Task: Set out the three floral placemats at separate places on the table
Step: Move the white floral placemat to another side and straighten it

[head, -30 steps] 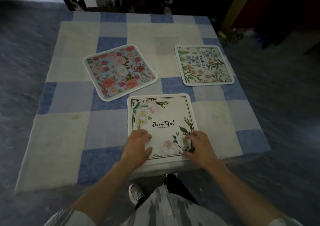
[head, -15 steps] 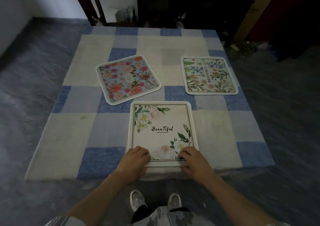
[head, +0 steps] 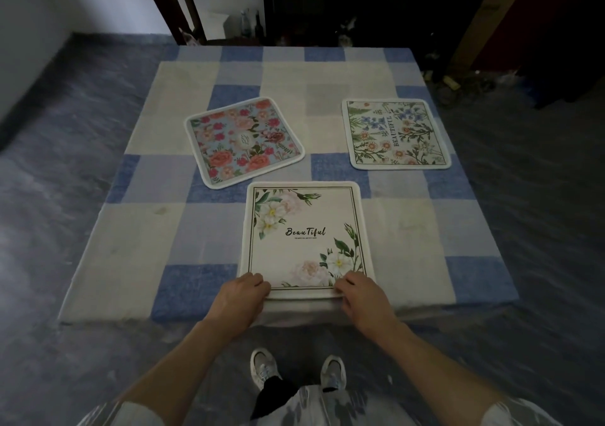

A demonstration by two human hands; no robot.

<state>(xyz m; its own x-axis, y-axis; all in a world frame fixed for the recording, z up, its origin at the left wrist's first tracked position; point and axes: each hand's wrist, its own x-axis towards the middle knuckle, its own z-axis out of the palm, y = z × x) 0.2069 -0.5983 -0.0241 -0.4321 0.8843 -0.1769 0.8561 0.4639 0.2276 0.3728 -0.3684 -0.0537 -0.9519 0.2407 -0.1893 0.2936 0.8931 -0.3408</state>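
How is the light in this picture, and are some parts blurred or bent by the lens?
Head view: the light is dim, with no glare; the near mat and its lettering are sharp; the floor at the sides looks smeared; the table edges bow from the wide lens; the dark cabinet behind is lost in shadow.

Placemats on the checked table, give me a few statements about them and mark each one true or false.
1. Three placemats lie on the tablecloth, none overlapping. True.
2. Both hands rest on the blue-ground rose mat. False: the left hand and right hand are at the near edge of the white Beautiful mat.
3. The rose mat lies turned at an angle. True.
4. The fern-and-daisy mat sits at the far left. False: far right.
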